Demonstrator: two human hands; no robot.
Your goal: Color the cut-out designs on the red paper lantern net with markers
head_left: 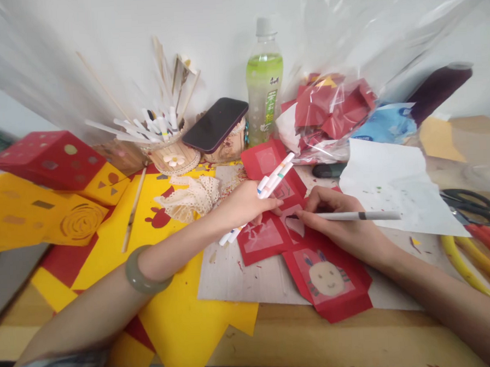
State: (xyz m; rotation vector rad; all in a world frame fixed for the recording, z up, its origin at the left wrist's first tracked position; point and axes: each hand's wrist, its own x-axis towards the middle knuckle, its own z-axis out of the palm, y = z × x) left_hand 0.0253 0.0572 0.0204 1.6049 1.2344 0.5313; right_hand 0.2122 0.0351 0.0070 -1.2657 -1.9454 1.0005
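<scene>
My right hand (pixel 336 209) pinches a white marker (pixel 361 215), its dark tip at a pale patch on a red paper cut-out (pixel 331 307). The cut-out is a flat, cross-shaped box net with whitish drawn-on panels; its lowest panel carries a rabbit face (pixel 326 278). My left hand (pixel 246 202) is closed around several white markers (pixel 275 176), whose ends stick out above and below the fist. That hand rests on the red paper, left of the marker tip, and covers part of it. A grey-green bangle (pixel 145 271) circles my left wrist.
Behind stand a drink bottle (pixel 264 78), a phone (pixel 217 124) and a pot of markers (pixel 173 157). Yellow paper (pixel 182 329) and decorated boxes (pixel 42 161) lie left. To the right are scissors (pixel 472 207), white paper (pixel 393 181) and a plastic bag of red scraps (pixel 327 113).
</scene>
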